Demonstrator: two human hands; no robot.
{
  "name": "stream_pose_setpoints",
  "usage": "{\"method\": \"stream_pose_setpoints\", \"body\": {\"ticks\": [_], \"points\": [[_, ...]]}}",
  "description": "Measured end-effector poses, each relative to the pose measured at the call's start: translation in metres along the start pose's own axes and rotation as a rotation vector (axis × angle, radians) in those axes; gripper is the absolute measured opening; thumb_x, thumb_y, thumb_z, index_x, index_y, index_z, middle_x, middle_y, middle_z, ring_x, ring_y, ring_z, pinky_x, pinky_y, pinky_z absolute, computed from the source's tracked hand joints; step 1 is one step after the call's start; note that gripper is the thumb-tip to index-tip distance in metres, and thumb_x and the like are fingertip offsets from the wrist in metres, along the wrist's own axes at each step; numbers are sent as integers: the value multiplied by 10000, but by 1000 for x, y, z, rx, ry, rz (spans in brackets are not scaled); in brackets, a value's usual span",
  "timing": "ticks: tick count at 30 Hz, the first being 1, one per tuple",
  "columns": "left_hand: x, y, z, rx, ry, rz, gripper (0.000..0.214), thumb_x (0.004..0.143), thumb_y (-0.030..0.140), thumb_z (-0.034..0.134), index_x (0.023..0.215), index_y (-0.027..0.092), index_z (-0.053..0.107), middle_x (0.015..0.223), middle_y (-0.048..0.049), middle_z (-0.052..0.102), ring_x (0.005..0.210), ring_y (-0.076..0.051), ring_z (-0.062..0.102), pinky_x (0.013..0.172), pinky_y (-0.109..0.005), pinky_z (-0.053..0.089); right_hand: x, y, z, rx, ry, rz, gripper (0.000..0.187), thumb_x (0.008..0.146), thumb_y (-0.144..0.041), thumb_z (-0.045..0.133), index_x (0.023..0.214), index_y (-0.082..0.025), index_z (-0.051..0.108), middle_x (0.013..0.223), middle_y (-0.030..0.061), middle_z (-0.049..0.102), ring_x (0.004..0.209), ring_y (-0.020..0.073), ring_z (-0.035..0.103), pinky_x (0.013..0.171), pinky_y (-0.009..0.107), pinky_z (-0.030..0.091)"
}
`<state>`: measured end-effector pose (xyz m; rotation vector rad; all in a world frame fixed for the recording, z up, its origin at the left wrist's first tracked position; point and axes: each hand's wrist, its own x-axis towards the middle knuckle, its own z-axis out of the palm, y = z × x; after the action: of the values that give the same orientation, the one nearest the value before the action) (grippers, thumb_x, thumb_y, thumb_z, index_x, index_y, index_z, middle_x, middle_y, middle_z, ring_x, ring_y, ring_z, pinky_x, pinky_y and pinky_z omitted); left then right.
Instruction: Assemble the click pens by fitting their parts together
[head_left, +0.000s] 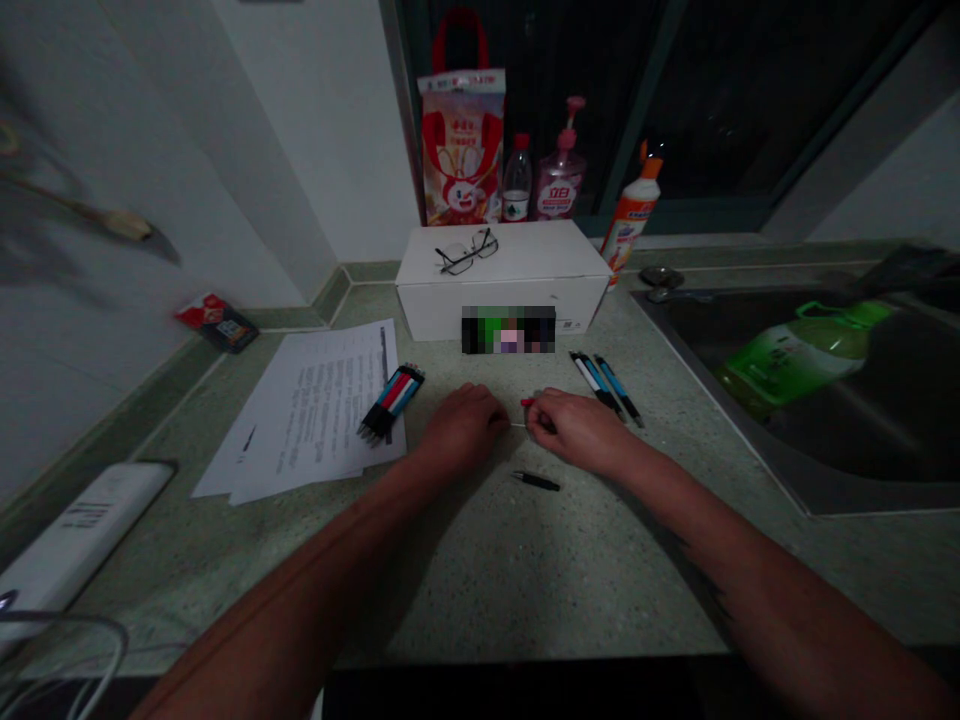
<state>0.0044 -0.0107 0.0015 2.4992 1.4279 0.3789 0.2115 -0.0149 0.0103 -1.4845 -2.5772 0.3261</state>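
Note:
My left hand (466, 428) is closed, its fingertips pinching one end of a thin pale pen refill (517, 425). The refill's other end runs to my right hand (571, 424), which is curled shut. A small red pen part (526, 402) pokes out of that right fist; the rest is hidden by the fingers. Just in front of both hands, a black pen half (536, 481) with a pointed tip lies on the counter. Beyond my right wrist are several blue, white and black pens (606, 385). Left of my left hand, a bundle of pens (392, 402) rests on printed sheets (311, 420).
A white box (502, 270) with glasses (466, 252) on top stands at the back. Behind it are a red bag (463, 150) and bottles (561, 175). The sink (795, 490), at right, holds a green-labelled jug (802, 350). A white power strip (86, 535) lies left.

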Motion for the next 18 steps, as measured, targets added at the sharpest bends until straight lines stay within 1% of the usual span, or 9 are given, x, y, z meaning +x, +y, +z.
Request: {"method": "stream_pose_setpoints", "body": {"ticks": [5, 10, 14, 16, 18], "points": [[-2, 5, 3, 28, 9, 21, 199, 951, 195, 558, 906, 169, 750, 940, -88, 704, 953, -252, 619, 873, -387, 488, 2, -7, 4, -5, 21, -7, 119, 934, -212, 558, 901, -190, 670, 926, 57, 680, 772, 182, 630, 655, 304, 358], [-3, 5, 4, 37, 30, 29, 198, 945, 188, 550, 884, 167, 737, 908, -85, 694, 932, -249, 613, 848, -386, 490, 3, -10, 8, 79, 49, -20, 109, 920, -183, 563, 932, -200, 671, 941, 52, 692, 803, 187, 633, 673, 300, 372], [-3, 3, 5, -13, 77, 29, 169, 928, 199, 578, 874, 179, 736, 897, -82, 691, 926, -249, 616, 855, -399, 496, 3, -1, 5, 201, 126, 22, 106, 918, -193, 560, 941, -210, 662, 883, 34, 700, 751, 176, 620, 665, 295, 385], [-3, 1, 6, -58, 110, 22, 150, 928, 206, 595, 900, 186, 741, 924, -77, 699, 946, -247, 620, 881, -402, 498, 3, 6, 2, 233, 177, 66, 93, 912, -207, 574, 929, -213, 665, 865, 31, 700, 744, 175, 621, 661, 294, 391], [-1, 0, 7, -88, 134, 29, 146, 937, 207, 604, 960, 189, 747, 966, -75, 713, 973, -243, 623, 912, -405, 497, 4, 12, 0, 239, 179, 90, 75, 897, -209, 599, 910, -216, 673, 860, 30, 702, 750, 174, 626, 661, 291, 399]]}}
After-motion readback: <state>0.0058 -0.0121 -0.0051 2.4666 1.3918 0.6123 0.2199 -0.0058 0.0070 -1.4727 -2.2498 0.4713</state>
